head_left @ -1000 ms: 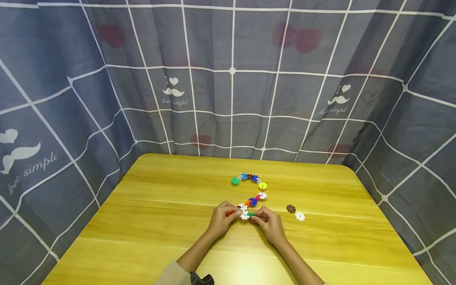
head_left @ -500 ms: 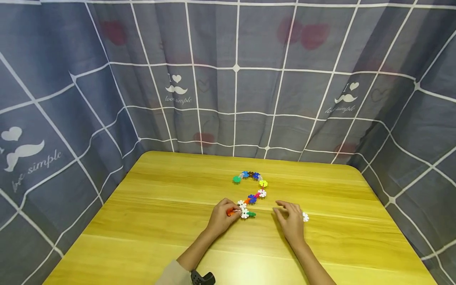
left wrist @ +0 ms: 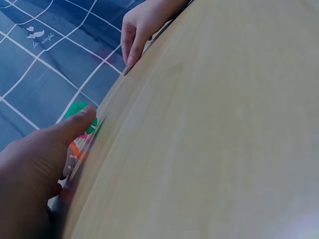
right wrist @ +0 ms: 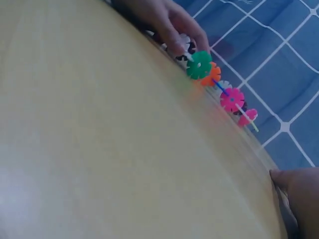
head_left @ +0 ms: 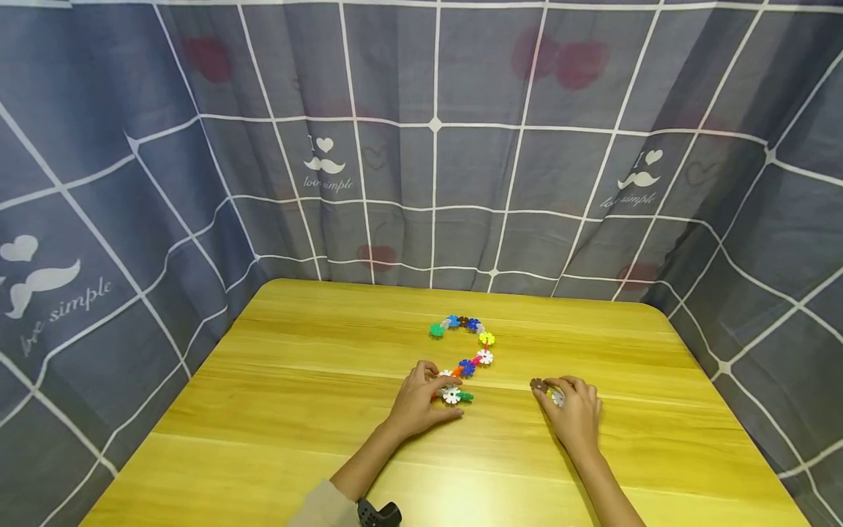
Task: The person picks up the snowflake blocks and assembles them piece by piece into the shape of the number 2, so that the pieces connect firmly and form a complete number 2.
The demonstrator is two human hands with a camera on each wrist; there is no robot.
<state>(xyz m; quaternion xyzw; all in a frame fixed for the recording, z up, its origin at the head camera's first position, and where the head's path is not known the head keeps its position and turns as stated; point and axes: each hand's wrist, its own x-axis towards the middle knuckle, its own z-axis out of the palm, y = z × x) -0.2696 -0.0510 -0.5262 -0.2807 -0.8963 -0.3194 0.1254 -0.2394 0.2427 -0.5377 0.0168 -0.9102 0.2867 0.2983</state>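
Observation:
A curved chain of snowflake discs in many colours lies on the table, with a blue disc (head_left: 467,367) and a yellow disc (head_left: 486,339) along it. My left hand (head_left: 421,405) is spread over the near end, thumb apart from the fingers, covering part of the chain. Between them show a white disc (head_left: 451,396) and a green disc (head_left: 466,397), the green one clear in the right wrist view. Farther right, my right hand (head_left: 576,413) pinches the edge of a brown snowflake disc (head_left: 538,383) at the table. A white disc (head_left: 558,397) is partly hidden under its fingers.
The wooden table (head_left: 316,329) carries the chain and the loose discs. A grey-blue checked curtain (head_left: 395,168) stands behind it and along both sides. A dark wrist strap (head_left: 380,514) is on the left wrist.
My right hand has left the green disc and moved right to the loose brown and white discs. My left hand has loosened its grip, its thumb swinging away from the chain.

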